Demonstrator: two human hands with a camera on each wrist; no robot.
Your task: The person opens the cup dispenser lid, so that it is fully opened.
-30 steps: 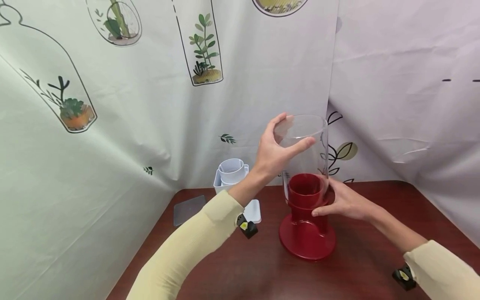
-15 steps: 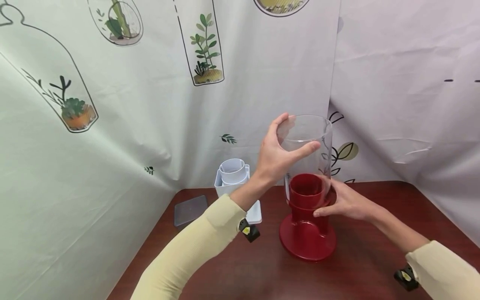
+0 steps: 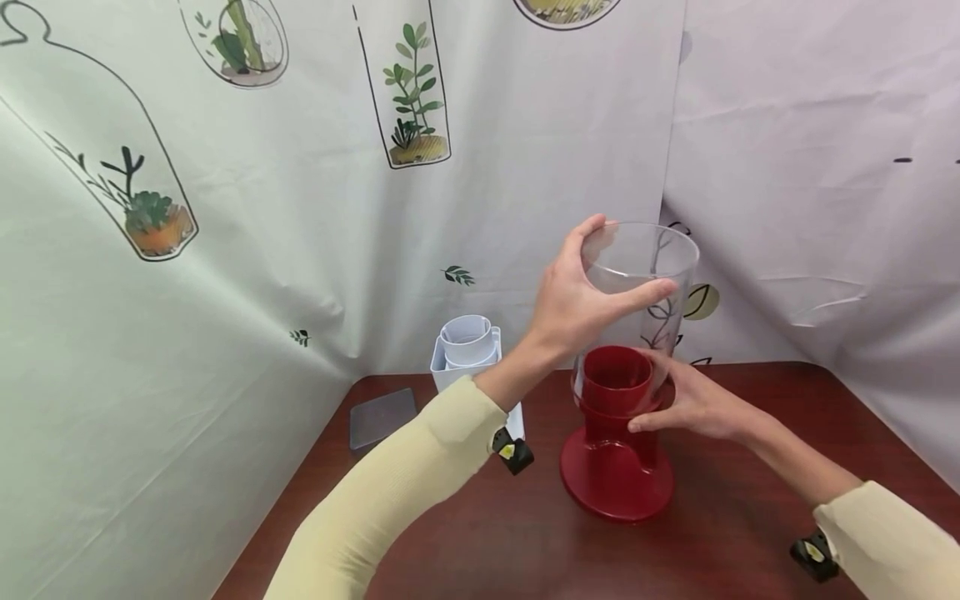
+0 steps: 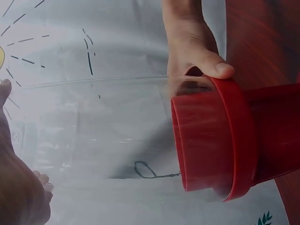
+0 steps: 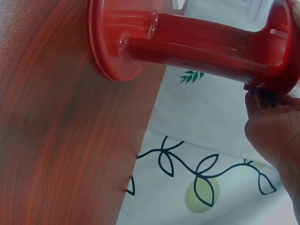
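A tall clear cylinder (image 3: 637, 327) stands over the raised inner ring of a red stand (image 3: 615, 487), leaning to the right at its top. My left hand (image 3: 564, 307) grips the cylinder close to its upper rim, thumb in front and fingers behind. Lower down, my right hand (image 3: 697, 404) holds the stand's collar, with the thumb on the near side. In the left wrist view the red collar (image 4: 241, 140) surrounds the cylinder's lower end. The right wrist view shows the stand's post (image 5: 197, 44) and round base; the right hand's fingers are partly hidden there.
At the back of the dark red table (image 3: 480, 542) stands a white container (image 3: 450, 377) with a round white cup (image 3: 468, 337) in it. A grey flat lid (image 3: 382, 418) lies to its left. A white piece (image 3: 516, 422) is mostly behind the left forearm. Printed cloth hangs behind.
My left hand has moved to the right, tilting the top of the clear cylinder that way. The right hand and the red stand have stayed nearly in place.
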